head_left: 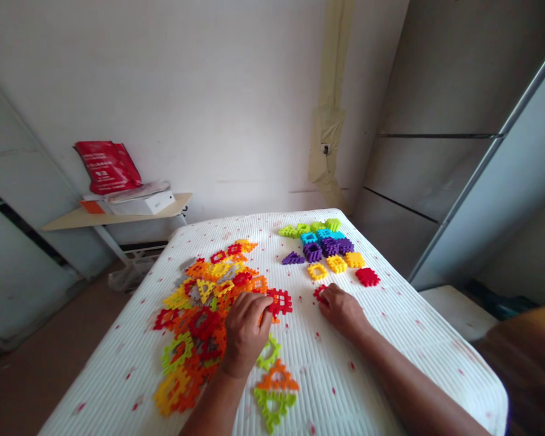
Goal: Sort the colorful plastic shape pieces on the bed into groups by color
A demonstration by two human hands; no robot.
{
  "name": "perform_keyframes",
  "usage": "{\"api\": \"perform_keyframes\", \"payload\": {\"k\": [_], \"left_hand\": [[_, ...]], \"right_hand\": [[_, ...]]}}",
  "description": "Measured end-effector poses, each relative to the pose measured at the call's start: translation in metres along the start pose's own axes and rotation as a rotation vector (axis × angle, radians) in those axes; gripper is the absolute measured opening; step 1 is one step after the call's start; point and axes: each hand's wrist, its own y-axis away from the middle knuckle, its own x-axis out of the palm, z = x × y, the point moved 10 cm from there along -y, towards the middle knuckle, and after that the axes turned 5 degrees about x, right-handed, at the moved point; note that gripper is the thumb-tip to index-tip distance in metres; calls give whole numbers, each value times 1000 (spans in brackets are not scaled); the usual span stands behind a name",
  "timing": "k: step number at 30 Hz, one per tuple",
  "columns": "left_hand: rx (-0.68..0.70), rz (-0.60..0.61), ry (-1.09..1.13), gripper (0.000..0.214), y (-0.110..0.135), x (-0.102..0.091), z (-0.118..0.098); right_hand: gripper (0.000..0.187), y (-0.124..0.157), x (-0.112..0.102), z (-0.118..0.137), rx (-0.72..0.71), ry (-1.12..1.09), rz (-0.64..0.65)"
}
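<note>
My left hand (247,327) is closed at the right edge of a mixed heap of plastic interlocking tiles (204,324), its fingers pinching a red square lattice tile (280,301). Farther right, my right hand (340,307) rests low on the table with its fingers closed over another red tile (319,293), mostly covered by them. Just beyond that hand sit a yellow square frame tile (317,272) and a red stack of tiles (367,277). Green and orange triangle tiles (278,376) lie on the cloth below my left hand.
Purple tile stacks (329,246), blue tiles (309,238) and green tiles (318,226) stand in rows at the back right of the white quilted table cover (327,375). A small side table (72,219) holds a white box and a red bag. Grey cabinets (418,169) flank the right side.
</note>
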Motion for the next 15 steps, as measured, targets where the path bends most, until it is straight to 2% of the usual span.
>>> {"api": "perform_keyframes", "payload": {"k": [3, 5, 9, 12, 15], "left_hand": [[-2, 0, 8, 19, 0, 0, 0], [-6, -5, 12, 19, -1, 0, 0], [-9, -13, 18, 21, -3, -1, 0], [17, -12, 18, 21, -3, 0, -4], [39, 5, 18, 22, -1, 4, -7]], "right_hand": [[16, 7, 6, 33, -202, -181, 13], [13, 12, 2, 45, -304, -335, 1], [14, 16, -28, 38, -322, -627, -141], [27, 23, -49, 43, -364, -797, -193], [44, 33, -59, 64, -479, -816, -229]]}}
